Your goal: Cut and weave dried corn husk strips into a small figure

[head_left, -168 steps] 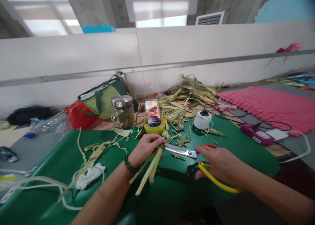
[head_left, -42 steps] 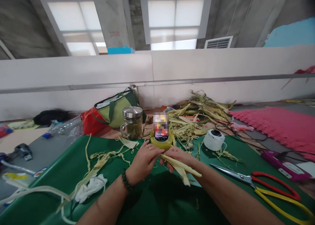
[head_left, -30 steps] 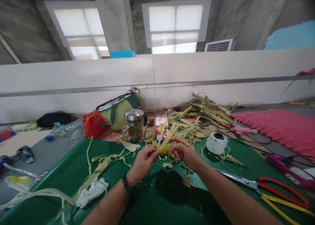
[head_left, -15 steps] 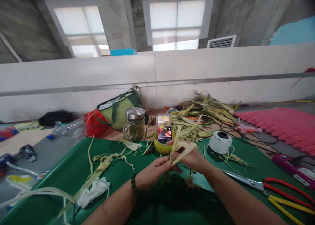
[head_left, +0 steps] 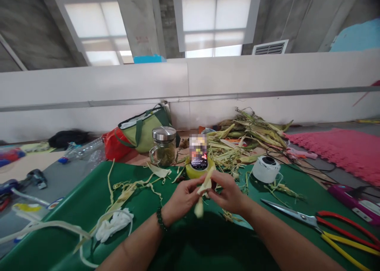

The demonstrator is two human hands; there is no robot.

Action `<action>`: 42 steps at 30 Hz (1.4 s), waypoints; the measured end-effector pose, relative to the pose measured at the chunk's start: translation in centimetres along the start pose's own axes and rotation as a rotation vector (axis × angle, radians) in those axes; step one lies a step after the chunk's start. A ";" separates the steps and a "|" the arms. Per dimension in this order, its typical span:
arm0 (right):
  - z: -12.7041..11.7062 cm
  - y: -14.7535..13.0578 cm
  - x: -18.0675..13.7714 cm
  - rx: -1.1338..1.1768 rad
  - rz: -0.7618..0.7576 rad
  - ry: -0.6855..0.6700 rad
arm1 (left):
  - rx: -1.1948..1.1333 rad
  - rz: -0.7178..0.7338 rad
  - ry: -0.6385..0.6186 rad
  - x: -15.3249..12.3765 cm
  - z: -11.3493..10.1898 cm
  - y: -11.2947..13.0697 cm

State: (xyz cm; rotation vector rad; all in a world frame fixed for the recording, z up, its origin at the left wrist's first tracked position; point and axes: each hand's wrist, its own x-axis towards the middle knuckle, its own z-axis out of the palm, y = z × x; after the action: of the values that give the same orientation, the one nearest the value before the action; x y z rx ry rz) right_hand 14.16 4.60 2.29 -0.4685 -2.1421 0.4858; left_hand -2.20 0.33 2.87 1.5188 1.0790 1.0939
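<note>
My left hand (head_left: pixel 184 198) and my right hand (head_left: pixel 228 191) meet over the green mat (head_left: pixel 148 235), both closed on a pale corn husk strip (head_left: pixel 205 184). The strip is folded between my fingers, and one end hangs down below them, slightly blurred. Just behind my hands a lit phone (head_left: pixel 198 156) stands upright in a roll of yellow tape (head_left: pixel 192 173). A dark beaded bracelet (head_left: pixel 160 218) circles my left wrist. To the right lie large scissors (head_left: pixel 308 219) with one red and one yellow handle, beside a white spool (head_left: pixel 266 170).
Behind stands a glass mug (head_left: pixel 164 150) with a metal lid, next to a green bag (head_left: pixel 145 130). A heap of dried husks (head_left: pixel 252 130) lies back right. White cloth (head_left: pixel 114 225) and husk scraps (head_left: pixel 126 199) lie left; a pink mat (head_left: pixel 341 150) and purple tool (head_left: pixel 353 201) lie right.
The long husk pieces that pointed up and right between my hands are now folded down into a compact bundle. My right hand has turned, its fingers drawing closer to the left.
</note>
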 end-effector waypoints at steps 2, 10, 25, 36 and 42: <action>0.0 -0.1 0.1 0.023 0.006 0.001 | -0.098 -0.048 -0.136 0.1 0.3 0.0; -0.2 0.4 0.3 0.263 0.313 0.085 | -0.291 -0.251 -0.095 0.2 -0.2 -0.9; 0.1 0.9 -0.3 -0.069 -0.184 0.015 | -0.593 -0.311 0.373 1.4 -1.0 -1.0; -1.1 0.8 0.3 -0.156 -0.043 -0.268 | -0.545 -0.258 0.408 1.5 -1.5 -1.0; -2.1 0.1 0.8 0.455 0.282 -0.385 | -0.304 -0.152 0.246 0.7 -0.4 -0.7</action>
State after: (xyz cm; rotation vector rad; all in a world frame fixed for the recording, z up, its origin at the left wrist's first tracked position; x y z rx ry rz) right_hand 15.44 5.43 3.95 -0.4415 -2.2338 1.2776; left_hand -2.54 1.25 2.40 1.0663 1.1153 1.2950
